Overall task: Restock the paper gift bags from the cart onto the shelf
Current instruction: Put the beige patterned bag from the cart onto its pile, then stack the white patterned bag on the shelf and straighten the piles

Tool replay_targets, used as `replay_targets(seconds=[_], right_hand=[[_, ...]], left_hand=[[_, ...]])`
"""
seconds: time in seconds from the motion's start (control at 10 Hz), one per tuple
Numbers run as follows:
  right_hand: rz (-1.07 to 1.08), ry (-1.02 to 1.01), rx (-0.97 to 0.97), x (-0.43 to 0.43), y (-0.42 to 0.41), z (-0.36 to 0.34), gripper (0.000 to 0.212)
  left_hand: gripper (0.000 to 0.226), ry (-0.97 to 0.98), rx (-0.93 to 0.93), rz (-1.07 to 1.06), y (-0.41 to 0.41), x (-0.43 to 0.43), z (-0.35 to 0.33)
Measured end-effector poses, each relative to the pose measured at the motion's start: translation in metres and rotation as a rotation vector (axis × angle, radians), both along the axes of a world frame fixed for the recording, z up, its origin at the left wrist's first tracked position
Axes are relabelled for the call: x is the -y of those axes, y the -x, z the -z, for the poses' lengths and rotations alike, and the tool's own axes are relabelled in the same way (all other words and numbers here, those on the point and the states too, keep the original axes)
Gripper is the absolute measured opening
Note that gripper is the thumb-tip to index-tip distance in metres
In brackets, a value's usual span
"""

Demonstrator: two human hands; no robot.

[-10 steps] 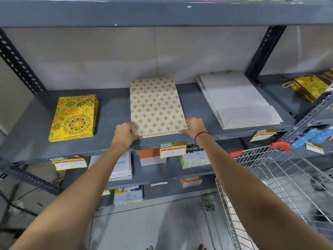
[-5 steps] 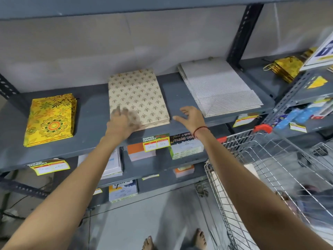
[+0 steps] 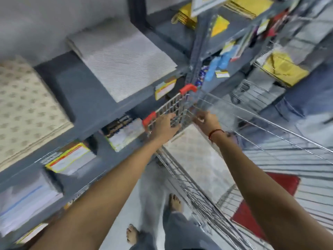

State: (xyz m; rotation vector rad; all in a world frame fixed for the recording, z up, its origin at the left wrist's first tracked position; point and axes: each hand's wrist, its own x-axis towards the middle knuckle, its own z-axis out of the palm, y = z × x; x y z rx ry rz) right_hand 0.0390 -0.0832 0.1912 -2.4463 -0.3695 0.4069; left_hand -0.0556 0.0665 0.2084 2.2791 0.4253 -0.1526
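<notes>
Fingers of both hands are loosely spread and hold nothing: the left hand (image 3: 164,126) hangs over the near-left rim of the cart (image 3: 182,105), just by a red corner guard (image 3: 149,118), and the right hand (image 3: 207,120) hovers a little further right, inside the basket's mouth. Neither touches a bag as far as the blurred view allows; whether the left fingertips brush the wire I cannot tell.

Below and between the hands, a pale diamond-patterned stack of paper gift bags (image 3: 194,159) lies flat on the cart floor. On the shelf (image 3: 86,98), to the left, sit a beige printed stack (image 3: 23,112) and, further right, a white textured stack (image 3: 122,58), with a bare grey strip between them. Price tags (image 3: 164,88) hang off the shelf's front edge; boxed goods fill the lower shelf (image 3: 124,134). A red mat or panel (image 3: 266,201) shows through the cart's right side, and bare feet (image 3: 174,202) stand on the floor close to the cart.

My guess is the reach for the next bundle is under way. Risks from here: fingers catching on the wire mesh on the way down; pinching only the top bags, so the flat stack fans out and slides; string handles snagging the basket wires on the lift; and the cart rolling toward the bare feet if the rim is leaned on.
</notes>
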Motion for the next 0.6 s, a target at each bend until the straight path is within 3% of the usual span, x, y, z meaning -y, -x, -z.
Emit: replay_targets(seconds=[0.1, 0.2, 0.4, 0.5, 0.6], right_hand=[[0.096, 0.094, -0.142, 0.053, -0.01, 0.047, 0.034], [0.103, 0.193, -0.259, 0.091, -0.013, 0.096, 0.038], [0.197, 0.229, -0.456, 0.137, -0.006, 0.192, 0.041], [0.196, 0.278, -0.483, 0.143, -0.003, 0.225, 0.054], [0.217, 0.308, -0.461, 0.145, -0.007, 0.251, 0.072]], left_hand=[[0.05, 0.076, -0.182, 0.015, -0.034, 0.04, 0.04], [0.06, 0.243, -0.43, -0.106, -0.055, 0.068, 0.085], [0.073, 0.151, -0.82, -0.199, -0.066, 0.103, 0.19], [0.065, -0.001, -0.884, 0.054, -0.062, 0.116, 0.216], [0.055, -0.434, -0.893, 1.286, -0.07, 0.117, 0.23]])
